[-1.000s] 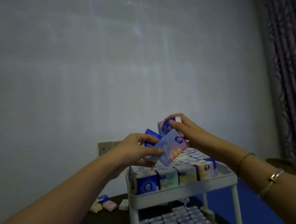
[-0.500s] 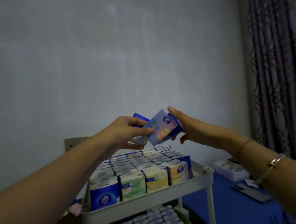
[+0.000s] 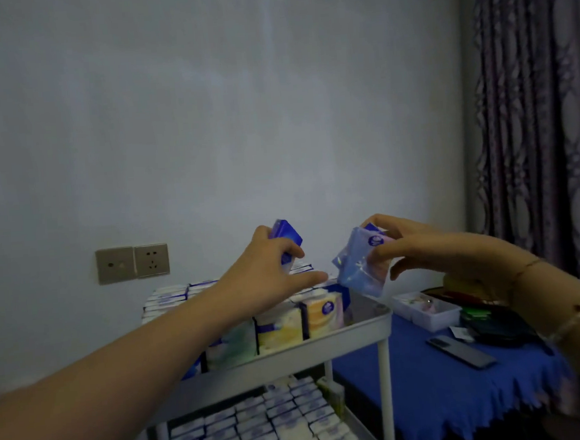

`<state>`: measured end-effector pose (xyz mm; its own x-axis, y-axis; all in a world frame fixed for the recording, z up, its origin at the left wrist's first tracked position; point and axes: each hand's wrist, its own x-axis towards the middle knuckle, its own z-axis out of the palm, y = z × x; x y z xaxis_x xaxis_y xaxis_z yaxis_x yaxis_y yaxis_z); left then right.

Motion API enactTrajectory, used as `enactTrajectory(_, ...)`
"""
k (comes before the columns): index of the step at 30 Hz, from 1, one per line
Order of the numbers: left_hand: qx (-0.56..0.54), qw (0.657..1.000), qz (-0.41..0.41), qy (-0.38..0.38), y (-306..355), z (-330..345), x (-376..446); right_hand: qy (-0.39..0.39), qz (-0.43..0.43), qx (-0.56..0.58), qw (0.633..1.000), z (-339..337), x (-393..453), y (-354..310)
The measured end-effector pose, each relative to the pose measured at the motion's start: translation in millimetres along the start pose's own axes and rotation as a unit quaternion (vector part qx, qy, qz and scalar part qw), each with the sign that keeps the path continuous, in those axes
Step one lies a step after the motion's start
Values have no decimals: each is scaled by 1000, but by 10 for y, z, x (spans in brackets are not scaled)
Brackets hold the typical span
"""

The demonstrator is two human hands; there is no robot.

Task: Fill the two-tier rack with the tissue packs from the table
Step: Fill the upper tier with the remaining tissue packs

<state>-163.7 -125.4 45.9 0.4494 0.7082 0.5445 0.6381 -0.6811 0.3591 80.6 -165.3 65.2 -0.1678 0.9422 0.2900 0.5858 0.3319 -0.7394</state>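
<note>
Plastic-wrapped tissue packs, soft and light by the look of them, fill most of the white two-tier rack [image 3: 351,332]; judged from their film wrapping, each should yield under a squeeze and may slip, so a hold across the two broad faces seems the safest.

Left: the left hand [image 3: 268,276] reaches over the upper tier, its fingers [image 3: 289,250] curled round a dark blue pack [image 3: 288,235] held above the standing rows, with one finger stretched towards the rack's right end. Front row of the upper tier: at least three packs face the camera, among them a yellow-fronted pack [image 3: 322,315]; further packs behind cannot be counted exactly. Lower tier [image 3: 272,423]: packs laid in several close rows, too many and too blurred for a firm count.

Right: the right hand [image 3: 420,245] pinches a pale blue pack [image 3: 362,266] by its upper part, tilted, just above the unfilled right end of the upper tier. A second pack may lie behind it; this cannot be told.

Packs in hand: two certain, one per hand. Far right: a blue-covered counter [image 3: 413,383] carries a white tray [image 3: 429,313] and a dark flat device [image 3: 462,350]; no tissue packs show on it.
</note>
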Motion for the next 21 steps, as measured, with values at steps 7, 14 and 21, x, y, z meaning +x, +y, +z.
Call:
enactTrajectory(7, 120, 989, 59, -69, 22, 123, -72, -39, -13, -111, 993, 297, -3, 32)
enactTrajectory(14, 97, 990, 67, -72, 19, 110, -79, -73, 5, -242, 968, 519, 66, 61)
enactTrajectory(21, 31, 997, 63, -41, 8, 86, -69, -76, 25, -46, 996, 554, 15, 63)
